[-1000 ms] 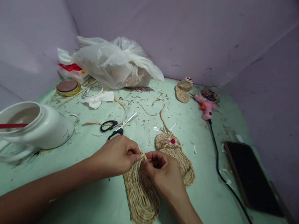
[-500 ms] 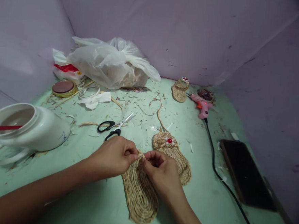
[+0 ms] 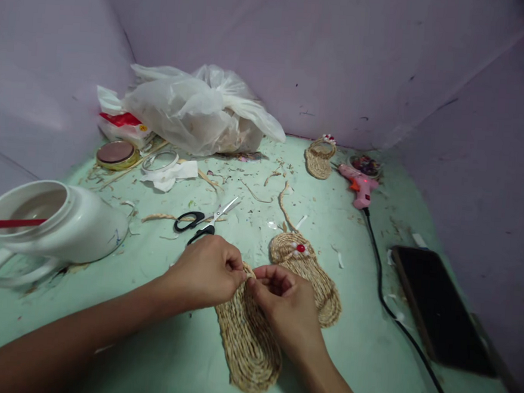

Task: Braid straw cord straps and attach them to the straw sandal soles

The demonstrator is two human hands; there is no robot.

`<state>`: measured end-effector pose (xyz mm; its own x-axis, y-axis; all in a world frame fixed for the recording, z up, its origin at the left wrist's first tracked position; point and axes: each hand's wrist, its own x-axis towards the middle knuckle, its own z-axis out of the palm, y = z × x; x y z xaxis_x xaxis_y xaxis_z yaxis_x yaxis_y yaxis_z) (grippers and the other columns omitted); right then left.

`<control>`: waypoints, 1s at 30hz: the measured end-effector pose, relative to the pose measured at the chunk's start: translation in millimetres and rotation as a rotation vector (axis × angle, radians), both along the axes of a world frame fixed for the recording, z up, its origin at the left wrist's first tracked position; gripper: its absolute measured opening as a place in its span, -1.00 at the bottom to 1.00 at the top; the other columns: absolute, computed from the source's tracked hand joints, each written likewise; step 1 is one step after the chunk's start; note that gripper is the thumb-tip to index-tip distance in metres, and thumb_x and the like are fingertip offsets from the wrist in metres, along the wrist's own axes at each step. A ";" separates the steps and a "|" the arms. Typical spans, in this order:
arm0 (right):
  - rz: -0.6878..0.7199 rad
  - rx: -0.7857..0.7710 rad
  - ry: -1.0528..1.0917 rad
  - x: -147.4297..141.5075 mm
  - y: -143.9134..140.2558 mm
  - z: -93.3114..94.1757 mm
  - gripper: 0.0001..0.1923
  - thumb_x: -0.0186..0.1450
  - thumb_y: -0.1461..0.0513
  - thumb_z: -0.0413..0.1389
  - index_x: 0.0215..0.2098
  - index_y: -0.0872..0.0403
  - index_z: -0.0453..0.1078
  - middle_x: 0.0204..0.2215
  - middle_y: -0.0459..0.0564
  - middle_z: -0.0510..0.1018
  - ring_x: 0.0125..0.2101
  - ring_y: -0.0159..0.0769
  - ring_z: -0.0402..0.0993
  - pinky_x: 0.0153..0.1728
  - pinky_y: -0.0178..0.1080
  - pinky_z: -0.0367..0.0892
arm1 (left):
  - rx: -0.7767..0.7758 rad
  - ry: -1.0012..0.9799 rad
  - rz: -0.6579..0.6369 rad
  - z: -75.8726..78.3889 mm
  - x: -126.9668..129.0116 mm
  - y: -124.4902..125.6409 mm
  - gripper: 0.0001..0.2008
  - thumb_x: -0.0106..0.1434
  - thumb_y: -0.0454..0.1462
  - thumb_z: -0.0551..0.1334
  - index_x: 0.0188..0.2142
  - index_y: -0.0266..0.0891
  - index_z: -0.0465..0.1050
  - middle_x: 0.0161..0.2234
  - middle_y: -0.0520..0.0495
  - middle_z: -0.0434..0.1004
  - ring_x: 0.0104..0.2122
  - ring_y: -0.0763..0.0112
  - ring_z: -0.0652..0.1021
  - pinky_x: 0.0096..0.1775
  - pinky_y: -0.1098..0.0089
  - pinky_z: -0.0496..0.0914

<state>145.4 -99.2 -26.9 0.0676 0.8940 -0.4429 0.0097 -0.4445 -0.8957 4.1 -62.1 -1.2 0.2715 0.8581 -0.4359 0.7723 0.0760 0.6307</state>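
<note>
Both hands, left hand [image 3: 207,273] and right hand [image 3: 287,309], pinch fingers tight on the straw sole [image 3: 247,339]; scissors [image 3: 201,222] lie at 11 o'clock.

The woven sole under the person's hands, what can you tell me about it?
The woven sole is a long oval coiled from pale straw-like braid, lying flat on the green table, lengthwise toward the person. Left hand and right hand pinch its far end. Beside it lies a second sole with a red bead; whether they touch is unclear.
</note>
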 end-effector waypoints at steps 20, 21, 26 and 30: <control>-0.050 0.077 -0.156 -7.7 -6.3 -6.1 -0.88 -0.01 0.21 0.15 -0.55 0.14 0.38 -0.68 -0.10 0.47 -0.66 -0.40 0.37 -0.63 -0.38 0.28 | -0.151 -0.114 0.025 -1.8 -1.6 9.0 -0.81 -0.08 -0.24 0.14 -0.62 -0.33 0.43 -0.69 0.07 0.27 -0.62 0.53 0.24 -0.58 0.49 0.12; -0.050 0.072 -0.147 -7.6 -5.9 -6.0 -0.88 -0.01 0.22 0.15 -0.55 0.14 0.38 -0.68 -0.10 0.47 -0.66 -0.40 0.37 -0.63 -0.39 0.28 | -0.158 -0.127 0.014 -2.5 -2.7 9.7 -0.80 -0.07 -0.23 0.15 -0.61 -0.33 0.45 -0.68 0.06 0.28 -0.62 0.53 0.25 -0.57 0.49 0.13; -0.054 0.058 -0.098 -6.4 -4.9 -5.4 -0.88 -0.04 0.23 0.16 -0.55 0.14 0.38 -0.67 -0.09 0.47 -0.66 -0.40 0.37 -0.63 -0.39 0.28 | -0.169 -0.153 -0.009 -3.6 -5.2 11.1 -0.78 -0.05 -0.20 0.17 -0.57 -0.34 0.48 -0.66 0.05 0.34 -0.60 0.52 0.28 -0.54 0.49 0.16; -0.053 0.065 -0.114 -5.8 -5.4 -5.0 -0.87 -0.03 0.22 0.16 -0.54 0.15 0.39 -0.67 -0.10 0.47 -0.66 -0.41 0.36 -0.63 -0.39 0.28 | -0.118 -0.101 0.026 -3.1 -0.6 8.0 -0.78 -0.06 -0.21 0.16 -0.60 -0.33 0.46 -0.67 0.03 0.34 -0.60 0.49 0.29 -0.54 0.48 0.17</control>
<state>139.6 -104.5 -31.9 0.1618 0.9146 -0.3706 0.0912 -0.3878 -0.9172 3.5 -54.1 -4.2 0.2970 0.8102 -0.5054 0.7023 0.1733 0.6905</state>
